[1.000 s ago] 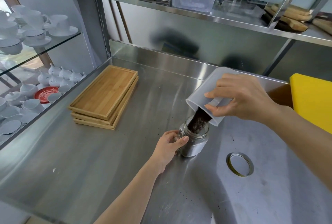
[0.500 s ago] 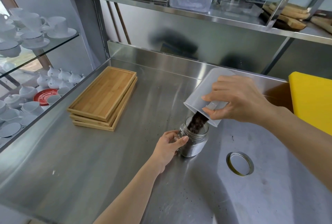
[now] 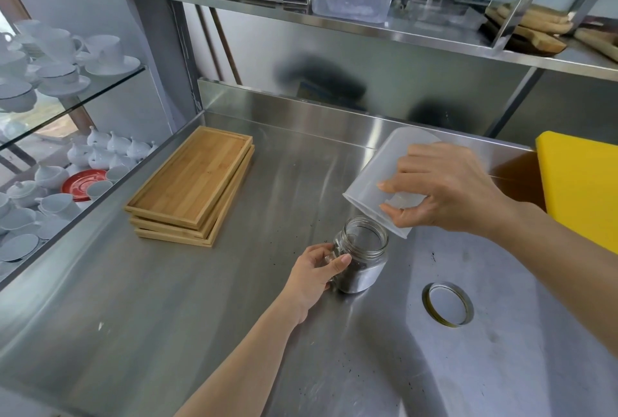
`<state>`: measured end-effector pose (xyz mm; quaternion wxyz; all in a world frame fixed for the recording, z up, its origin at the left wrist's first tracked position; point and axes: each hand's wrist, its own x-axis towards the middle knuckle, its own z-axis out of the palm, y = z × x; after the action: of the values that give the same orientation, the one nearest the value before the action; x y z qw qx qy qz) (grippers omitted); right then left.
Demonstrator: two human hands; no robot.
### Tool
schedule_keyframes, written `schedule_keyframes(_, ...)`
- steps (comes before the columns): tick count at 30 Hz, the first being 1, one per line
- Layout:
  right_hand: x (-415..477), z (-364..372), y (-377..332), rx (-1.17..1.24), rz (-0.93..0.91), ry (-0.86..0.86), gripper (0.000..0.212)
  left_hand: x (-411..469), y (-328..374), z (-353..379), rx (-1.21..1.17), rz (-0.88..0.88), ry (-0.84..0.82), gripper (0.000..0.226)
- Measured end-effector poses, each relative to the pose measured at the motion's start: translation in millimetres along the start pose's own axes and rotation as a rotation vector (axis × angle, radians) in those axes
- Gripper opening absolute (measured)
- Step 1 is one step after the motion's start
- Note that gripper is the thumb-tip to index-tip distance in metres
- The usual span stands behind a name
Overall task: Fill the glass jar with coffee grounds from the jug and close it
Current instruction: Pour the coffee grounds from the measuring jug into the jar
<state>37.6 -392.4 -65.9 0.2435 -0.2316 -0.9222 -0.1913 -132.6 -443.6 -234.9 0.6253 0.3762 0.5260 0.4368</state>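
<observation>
The left hand (image 3: 314, 271) grips the glass jar (image 3: 363, 254) mid-desk (image 3: 200, 299); the right hand (image 3: 448, 189) holds the tilted jug (image 3: 378, 182) above it. The earlier stream of grounds has stopped.

Grounds no longer stream from jug (image 3: 384, 182); jar (image 3: 363, 256) mouth now unobstructed.

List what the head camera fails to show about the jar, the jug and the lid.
- Jar: the fill level is unclear through reflective glass; the left hand covers its near side.
- Jug: its tilted mouth faces away, and the right hand covers part of the wall, so any leftover grounds are hidden.
- Lid: its underside lies against the counter.
</observation>
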Motion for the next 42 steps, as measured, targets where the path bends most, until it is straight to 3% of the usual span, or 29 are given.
schedule_keyframes(28,-5.8,1.8,-11.8,-0.016,-0.074,-0.032,0.024,-4.1,4.4,-0.4,-0.025,-0.002,-0.013,0.007)
schedule_keyframes(34,-12.6,11.0,-13.5,-0.007,-0.111,-0.053,0.046,-3.7,4.6,0.7,-0.049,-0.008,-0.006,0.005)
schedule_keyframes(37,-13.2,11.3,-12.0,-0.032,-0.133,-0.039,0.039,-3.3,4.2,0.4,-0.051,-0.009,0.000,0.005)
schedule_keyframes(42,-17.0,12.6,-9.7,-0.038,-0.208,-0.026,0.049,-2.7,3.8,-0.2,-0.061,-0.011,-0.007,0.005)
